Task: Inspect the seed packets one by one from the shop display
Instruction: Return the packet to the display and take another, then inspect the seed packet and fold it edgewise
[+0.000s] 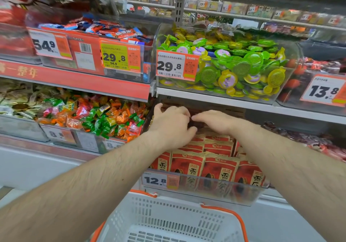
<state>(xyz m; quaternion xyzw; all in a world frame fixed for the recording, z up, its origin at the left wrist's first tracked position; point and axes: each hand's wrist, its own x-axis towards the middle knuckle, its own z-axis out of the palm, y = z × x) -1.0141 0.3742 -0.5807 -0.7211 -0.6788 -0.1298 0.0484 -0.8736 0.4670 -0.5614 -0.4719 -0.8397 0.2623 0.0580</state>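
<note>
1. Right now both hands reach deep into the clear display bin (206, 189) of red sunflower seed packets (217, 168), at the back rows under the shelf above.
2. The left hand (170, 127) lies on the rear packets with its fingers curled down over their top edges; whether it has pinched one packet free I cannot tell, as the fingertips are hidden and blurred.
3. The right hand (215, 121) stretches leftward with fingers nearly straight, its tips touching or almost touching the left hand's knuckles; it appears to hold nothing.
4. The deciding relation: the packets stand upright in rows running front to back, long axis vertical, tops tilted slightly toward the person. The hands sit over the rearmost rows, so the front rows lie below and nearer the person than either hand.
5. The left hand is the nearer one to a packet top, being already on the stack; by my judgement it would lift a packet up and toward the person while the right steadies the row.
6. A price tag reading 12.8 (155, 181) is fixed to the bin's front, and a white shopping basket (174, 221) with orange trim waits just below the bin.
</note>
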